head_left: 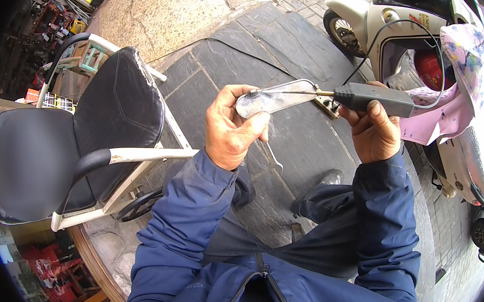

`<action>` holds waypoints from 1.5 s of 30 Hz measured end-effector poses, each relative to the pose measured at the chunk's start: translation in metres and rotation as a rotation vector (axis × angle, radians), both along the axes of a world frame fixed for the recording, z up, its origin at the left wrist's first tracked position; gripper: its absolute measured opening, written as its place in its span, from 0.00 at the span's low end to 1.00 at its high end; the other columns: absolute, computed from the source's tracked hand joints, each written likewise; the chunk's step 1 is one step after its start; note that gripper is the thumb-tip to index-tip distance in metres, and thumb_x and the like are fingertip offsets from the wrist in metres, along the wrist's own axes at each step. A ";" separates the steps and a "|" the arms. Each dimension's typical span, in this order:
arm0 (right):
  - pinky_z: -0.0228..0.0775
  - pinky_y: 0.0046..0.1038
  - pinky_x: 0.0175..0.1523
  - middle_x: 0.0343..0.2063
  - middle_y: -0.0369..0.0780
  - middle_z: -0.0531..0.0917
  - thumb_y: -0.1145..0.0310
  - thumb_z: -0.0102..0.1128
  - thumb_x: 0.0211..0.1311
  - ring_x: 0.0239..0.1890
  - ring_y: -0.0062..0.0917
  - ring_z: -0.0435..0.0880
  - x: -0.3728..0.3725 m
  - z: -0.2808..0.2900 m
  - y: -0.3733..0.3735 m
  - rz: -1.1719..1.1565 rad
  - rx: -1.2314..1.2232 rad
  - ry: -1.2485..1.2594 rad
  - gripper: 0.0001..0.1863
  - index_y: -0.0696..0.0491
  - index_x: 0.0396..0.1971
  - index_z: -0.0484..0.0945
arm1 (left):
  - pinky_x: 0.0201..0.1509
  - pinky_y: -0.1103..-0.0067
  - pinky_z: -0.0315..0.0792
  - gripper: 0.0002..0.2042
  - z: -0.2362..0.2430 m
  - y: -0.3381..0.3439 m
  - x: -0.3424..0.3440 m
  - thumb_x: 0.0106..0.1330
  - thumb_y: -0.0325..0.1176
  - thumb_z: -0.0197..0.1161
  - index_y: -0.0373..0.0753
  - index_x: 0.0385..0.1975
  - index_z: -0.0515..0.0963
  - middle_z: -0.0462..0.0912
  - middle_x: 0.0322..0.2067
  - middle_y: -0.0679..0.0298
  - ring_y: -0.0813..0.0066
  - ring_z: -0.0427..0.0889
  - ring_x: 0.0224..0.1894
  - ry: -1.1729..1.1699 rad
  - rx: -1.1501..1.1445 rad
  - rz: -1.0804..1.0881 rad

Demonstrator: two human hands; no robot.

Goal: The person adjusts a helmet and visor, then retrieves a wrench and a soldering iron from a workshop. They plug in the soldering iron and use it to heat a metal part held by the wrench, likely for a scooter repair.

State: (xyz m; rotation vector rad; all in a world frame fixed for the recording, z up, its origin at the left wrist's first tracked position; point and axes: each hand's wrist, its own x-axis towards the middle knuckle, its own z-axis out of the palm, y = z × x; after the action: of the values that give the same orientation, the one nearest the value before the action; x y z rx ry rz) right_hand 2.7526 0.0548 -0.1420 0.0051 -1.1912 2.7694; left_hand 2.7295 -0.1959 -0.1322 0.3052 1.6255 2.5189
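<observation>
My left hand (233,128) pinches a flat, teardrop-shaped grey metal piece (276,101) at its rounded end, in front of my chest. My right hand (376,126) is wrapped round the boxy dark grey handle of a corded tool (369,97). A brass-coloured neck and thin rod run from the handle toward my left hand, across the grey piece; I cannot tell whether they touch. Below my left fingers shows a slim silvery strip (274,157) with a widened end; whether it is held or lies lower down is unclear.
At left stands a black-padded armchair (122,96) with a worn pale frame. A white scooter (417,28) with pink patterned cloth (464,85) is parked at right. Below the tool, a socket strip (327,105) lies on dark stone paving (200,97), its cord trailing across.
</observation>
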 end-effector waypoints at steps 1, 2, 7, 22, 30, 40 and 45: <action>0.81 0.38 0.48 0.43 0.50 0.78 0.71 0.64 0.56 0.44 0.40 0.82 0.000 0.000 0.000 -0.001 0.002 -0.001 0.26 0.60 0.52 0.65 | 0.28 0.77 0.72 0.17 0.000 0.000 0.000 0.56 0.21 0.61 0.32 0.46 0.69 0.80 0.32 0.56 0.76 0.75 0.21 -0.001 -0.007 0.004; 0.81 0.38 0.48 0.43 0.50 0.78 0.71 0.64 0.56 0.45 0.40 0.82 0.000 0.000 0.001 -0.002 0.004 -0.002 0.26 0.60 0.52 0.65 | 0.28 0.77 0.72 0.17 0.001 0.001 0.001 0.56 0.21 0.61 0.31 0.46 0.69 0.80 0.32 0.56 0.76 0.75 0.21 -0.006 0.000 0.006; 0.81 0.38 0.48 0.43 0.50 0.78 0.71 0.64 0.56 0.45 0.40 0.82 0.001 -0.002 0.002 0.000 0.012 0.001 0.26 0.60 0.52 0.65 | 0.28 0.78 0.72 0.17 0.002 0.000 0.001 0.55 0.21 0.62 0.31 0.45 0.69 0.80 0.30 0.56 0.76 0.75 0.21 -0.019 -0.018 0.014; 0.82 0.36 0.45 0.40 0.48 0.79 0.69 0.68 0.52 0.40 0.37 0.84 0.001 0.005 -0.003 -0.002 0.007 0.010 0.28 0.60 0.50 0.66 | 0.28 0.77 0.72 0.18 0.001 0.001 0.000 0.56 0.21 0.61 0.31 0.46 0.68 0.80 0.32 0.54 0.76 0.75 0.20 -0.014 0.001 0.006; 0.81 0.35 0.47 0.42 0.49 0.77 0.68 0.66 0.54 0.43 0.38 0.83 0.001 0.003 -0.002 0.011 0.045 0.016 0.28 0.60 0.52 0.65 | 0.28 0.77 0.72 0.18 0.001 0.001 0.000 0.56 0.21 0.61 0.31 0.46 0.68 0.80 0.32 0.55 0.76 0.76 0.20 -0.007 0.010 0.006; 0.81 0.35 0.47 0.42 0.49 0.77 0.69 0.66 0.54 0.42 0.38 0.83 0.001 0.002 -0.003 0.012 0.035 0.014 0.28 0.60 0.52 0.64 | 0.27 0.78 0.72 0.18 0.001 0.000 0.000 0.55 0.22 0.62 0.31 0.46 0.68 0.80 0.32 0.55 0.75 0.75 0.20 -0.012 0.010 0.009; 0.81 0.35 0.47 0.42 0.50 0.77 0.69 0.67 0.53 0.41 0.38 0.83 0.001 0.002 -0.002 0.013 0.035 0.015 0.28 0.60 0.52 0.65 | 0.26 0.78 0.72 0.18 0.001 0.001 0.001 0.56 0.22 0.62 0.31 0.46 0.68 0.80 0.31 0.55 0.75 0.75 0.20 0.002 0.019 0.010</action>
State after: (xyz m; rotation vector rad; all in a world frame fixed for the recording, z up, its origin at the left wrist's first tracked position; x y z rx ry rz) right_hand 2.7533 0.0525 -0.1397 0.0371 -1.2396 2.7542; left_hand 2.7302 -0.1951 -0.1308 0.3020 1.6083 2.5441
